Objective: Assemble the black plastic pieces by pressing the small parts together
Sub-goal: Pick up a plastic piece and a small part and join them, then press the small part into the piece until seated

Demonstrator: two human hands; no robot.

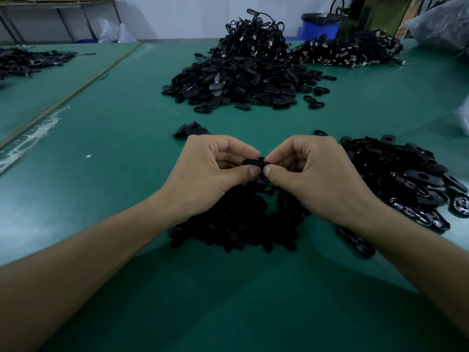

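My left hand (pixel 213 171) and my right hand (pixel 312 171) meet at the middle of the green table (pixel 114 138). Both pinch one small black plastic piece (pixel 253 162) between thumbs and forefingers, a little above the table. Most of the piece is hidden by the fingertips. Under my hands lies a heap of small round black parts (pixel 241 224). A heap of flat oval black pieces (pixel 411 181) lies just right of my right hand.
A small stack of black ovals (pixel 190 129) lies beyond my left hand. A large mound of black pieces and cords (pixel 243 72) stands further back, with another pile (pixel 347 52) behind it on the right. A blue bin (pixel 319 27) stands beyond the table.
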